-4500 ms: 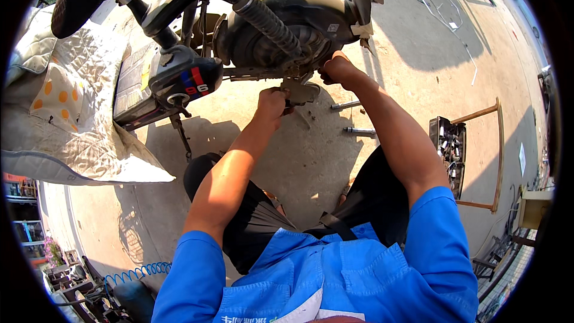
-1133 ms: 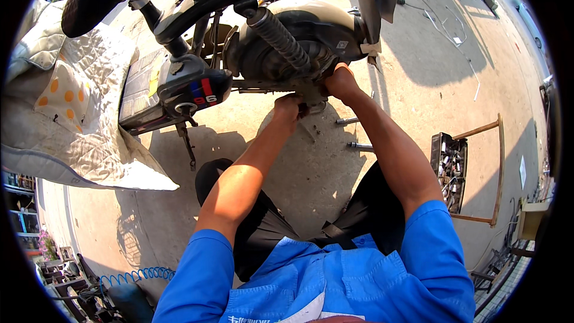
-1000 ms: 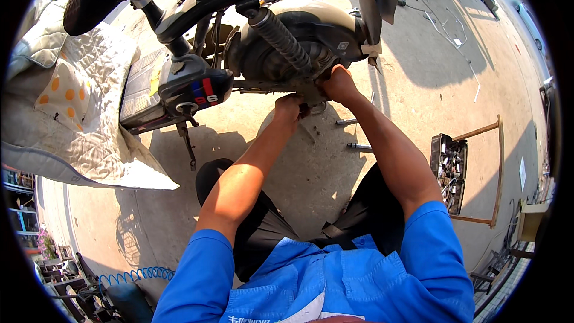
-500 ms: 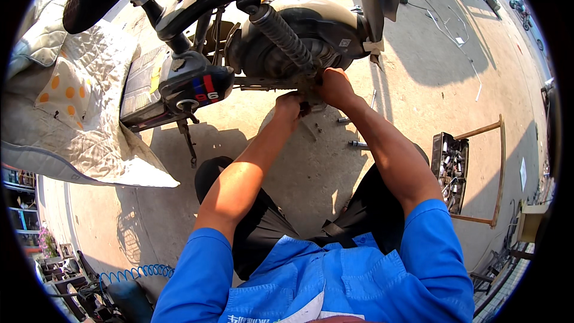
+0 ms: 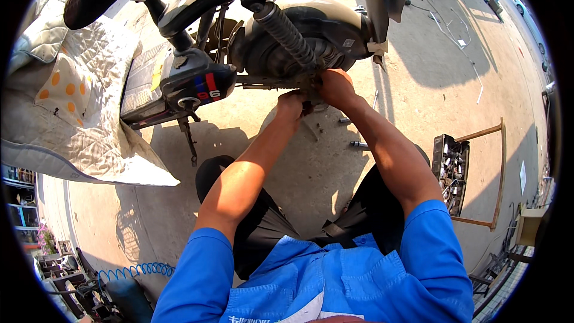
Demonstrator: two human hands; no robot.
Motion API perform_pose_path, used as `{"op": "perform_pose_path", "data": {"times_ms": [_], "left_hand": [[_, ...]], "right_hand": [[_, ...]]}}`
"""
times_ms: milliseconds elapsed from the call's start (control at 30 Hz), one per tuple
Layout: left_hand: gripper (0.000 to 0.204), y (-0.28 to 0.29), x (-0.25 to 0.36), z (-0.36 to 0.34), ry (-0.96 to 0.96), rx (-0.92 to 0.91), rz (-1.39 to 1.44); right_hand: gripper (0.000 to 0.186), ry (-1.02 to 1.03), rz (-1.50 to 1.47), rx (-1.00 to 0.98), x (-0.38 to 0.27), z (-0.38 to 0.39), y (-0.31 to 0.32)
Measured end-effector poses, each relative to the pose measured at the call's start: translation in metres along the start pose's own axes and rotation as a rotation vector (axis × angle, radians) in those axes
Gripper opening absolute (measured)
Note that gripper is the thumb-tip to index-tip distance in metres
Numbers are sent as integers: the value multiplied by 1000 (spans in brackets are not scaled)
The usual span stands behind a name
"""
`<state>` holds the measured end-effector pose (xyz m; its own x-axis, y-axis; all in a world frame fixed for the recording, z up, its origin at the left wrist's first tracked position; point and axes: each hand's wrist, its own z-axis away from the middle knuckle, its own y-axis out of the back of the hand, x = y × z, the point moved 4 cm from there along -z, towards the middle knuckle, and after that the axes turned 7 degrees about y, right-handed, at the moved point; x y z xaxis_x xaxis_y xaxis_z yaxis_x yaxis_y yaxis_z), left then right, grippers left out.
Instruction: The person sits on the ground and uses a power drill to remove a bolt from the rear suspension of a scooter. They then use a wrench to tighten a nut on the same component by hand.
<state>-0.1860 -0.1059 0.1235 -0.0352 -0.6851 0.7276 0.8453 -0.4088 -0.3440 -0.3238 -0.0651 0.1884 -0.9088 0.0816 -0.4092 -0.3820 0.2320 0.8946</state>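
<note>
Both my hands are at the axle area of a scooter's rear wheel [image 5: 275,45], just under the lower end of a coil shock absorber [image 5: 286,34]. My left hand [image 5: 290,106] is closed low on the near side of the hub, its fingertips bent inward. Slightly higher and to the right, my right hand [image 5: 336,88] is curled against the hub, the back of the hand toward me. Whatever the fingers grip is hidden behind the hands and in shadow. Small loose parts [image 5: 319,126] lie on the concrete below them.
Metal tools [image 5: 359,145] lie by my right knee. To the right stands a tray of sockets and metal pieces [image 5: 452,170] beside a wooden frame [image 5: 496,173]. A quilted cover [image 5: 101,137] drapes at the left near the scooter's footboard [image 5: 140,87]. A blue coiled hose [image 5: 140,269] lies lower left.
My hands stay at the hub, with the right hand's fingers shifted very slightly. The scooter appears marginally lower and further right in the picture. At the far upper right, a passing vehicle differs.
</note>
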Motion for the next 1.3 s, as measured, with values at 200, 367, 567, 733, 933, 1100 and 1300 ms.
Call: {"op": "perform_pose_path", "data": {"times_ms": [200,367,567,733,933,1100,1300], "left_hand": [[21,-4,4,4,5,38,11],[20,-3,4,6,26,40,13],[19,-5,8,10,19,37,1],[22,-7,9,14,23,32,2],[22,1,6,5,43,13,1],[22,-3,10,11,10,9,24],[22,-2,8,7,19,4,40]], "right_hand": [[22,44,-7,33,-6,2,5],[19,42,9,63,-13,2,12],[17,60,54,76,-14,2,13],[20,47,120,73,-13,0,15],[25,30,10,142,-13,1,19],[20,-167,-2,148,13,-4,25],[17,-178,27,160,26,3,28]]}}
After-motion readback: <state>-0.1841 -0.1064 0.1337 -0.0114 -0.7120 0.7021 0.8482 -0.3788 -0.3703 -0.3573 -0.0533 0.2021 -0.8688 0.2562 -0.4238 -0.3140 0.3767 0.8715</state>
